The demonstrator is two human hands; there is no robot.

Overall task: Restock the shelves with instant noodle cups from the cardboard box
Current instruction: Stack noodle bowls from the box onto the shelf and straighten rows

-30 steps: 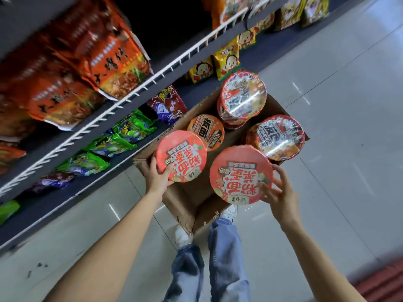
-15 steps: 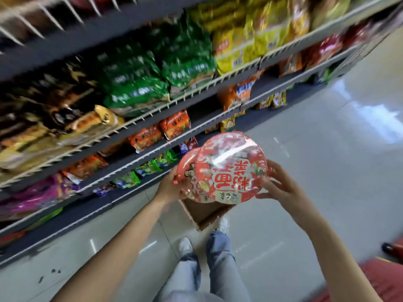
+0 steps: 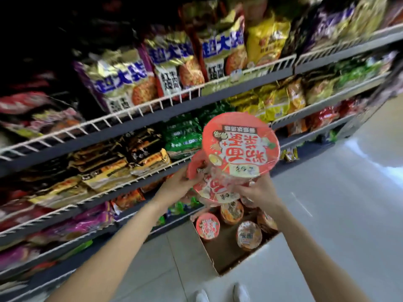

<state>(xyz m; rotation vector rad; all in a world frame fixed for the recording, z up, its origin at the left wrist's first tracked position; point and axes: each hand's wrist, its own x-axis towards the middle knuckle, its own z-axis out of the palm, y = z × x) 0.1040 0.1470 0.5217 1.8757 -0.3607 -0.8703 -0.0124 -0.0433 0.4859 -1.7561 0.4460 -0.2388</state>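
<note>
Red-lidded noodle cups, two: upper cup (image 3: 239, 144) gripped by right hand (image 3: 259, 192), lower cup (image 3: 212, 190) by left hand (image 3: 178, 184), above cardboard box (image 3: 226, 253); fingers curled round each.

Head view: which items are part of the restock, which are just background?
Job:
upper cup, in right hand
lower cup, in left hand
box
cups in box
shelves

Background:
noodle packs
green packs
floor
shoes
</note>
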